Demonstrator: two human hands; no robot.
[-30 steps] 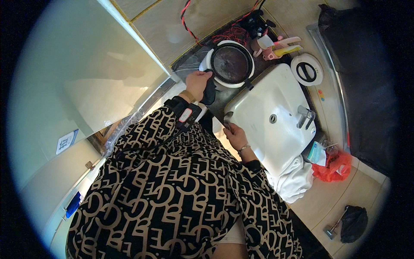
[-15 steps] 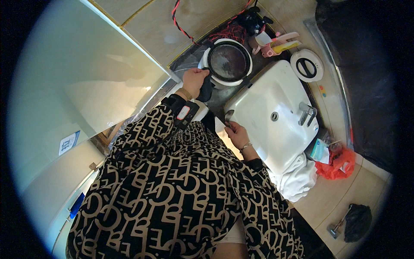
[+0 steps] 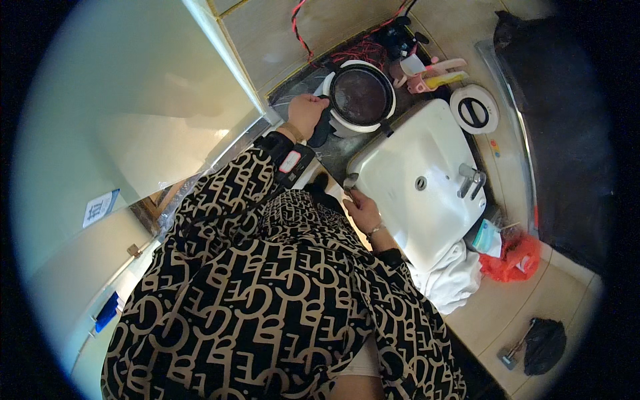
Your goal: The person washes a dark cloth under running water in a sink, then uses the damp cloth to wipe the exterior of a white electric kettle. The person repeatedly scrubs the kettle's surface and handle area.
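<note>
Left hand [image 3: 307,115] pinches a black thing [image 3: 321,131], perhaps a cloth, beside the pot [image 3: 362,95] at the counter [image 3: 343,148]'s left end; right hand [image 3: 363,212] grips a spoon [image 3: 351,181] by the sink [image 3: 413,150]'s near-left corner. Steadying seems the step; bringing spoon to pot would call for clearing the counter's edge.

Half-covered things around the bench [image 3: 348,148], and a pot [image 3: 352,126] too dark inside to read.
At the bench's front left corner, the left hand [image 3: 305,115] covers one end of a black item [image 3: 321,131], whose kind cannot be told. By the front edge, the grip of the right hand [image 3: 362,212] hides part of the handle of a spoon [image 3: 351,181]. In the back left corner, red wires [image 3: 359,55] tangle too finely to trace. Near the back edge, the contents of a red bag [image 3: 520,257] are unclear. The patterned garment [image 3: 253,293] is cut off below.
</note>
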